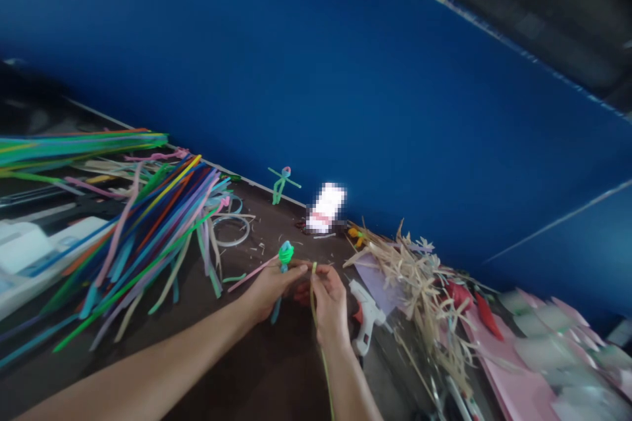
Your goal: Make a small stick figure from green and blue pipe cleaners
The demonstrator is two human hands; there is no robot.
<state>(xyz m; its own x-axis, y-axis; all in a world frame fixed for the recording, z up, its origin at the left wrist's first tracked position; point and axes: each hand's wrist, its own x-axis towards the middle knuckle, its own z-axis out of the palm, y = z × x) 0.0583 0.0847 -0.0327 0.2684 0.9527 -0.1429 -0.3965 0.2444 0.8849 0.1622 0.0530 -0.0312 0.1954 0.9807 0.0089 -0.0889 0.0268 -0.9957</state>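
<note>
Left hand: The left hand (270,289) pinches a twisted pipe-cleaner bundle (284,263). A bright green coil sits above the fingers, a blue length hangs below, and a pink pipe cleaner (251,274) points away to the left.
Right hand: The right hand (330,304) grips a long yellow-green pipe cleaner (313,293) between thumb and fingers, its end rising above them and its length running down past the wrist.
Hands: Close together and held up over the table; whether the fingers of the two hands touch cannot be told.
Just right: A white hot glue gun (365,316) lies beside the right hand, next to a lilac paper sheet (370,283) under a heap of dried raffia (415,283).
Just left: A loose heap of multicoloured pipe cleaners (148,237) spreads across the dark table (276,368), with a roll of clear tape (230,230) at its edge.
Farther right: Pink card sheets (513,375) and red paper pieces (486,316), partly blurred.
Back: A green pipe-cleaner stick figure (280,183) and a blurred white object (326,207) stand near the blue wall (316,79).
</note>
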